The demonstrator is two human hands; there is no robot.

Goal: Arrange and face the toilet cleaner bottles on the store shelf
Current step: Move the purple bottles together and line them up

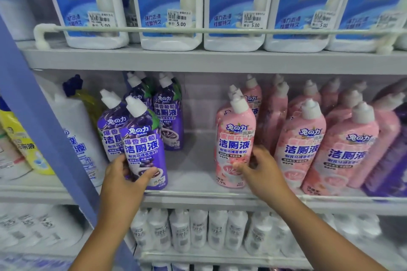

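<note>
- Here, on the middle shelf (198, 193), the left hand (123, 179) wraps its grip around the lower body of a purple bottle (144, 149) at the front edge.
- Meanwhile the right hand (262, 169) clasps a pink bottle (234, 145) low on its label, beside the pink row (326, 149).
- Full and top-tapered, the bottles likely feel weighty; the glossy sleeves look slippery, so the broad lower body seems the surest hold, not the white cap (135, 105).

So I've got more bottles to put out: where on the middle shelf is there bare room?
The bare patch of the middle shelf lies between the purple bottle in the left hand and the pink bottle the right hand holds, running back to the wall. Right of that, the pink bottles are packed tight.
</note>
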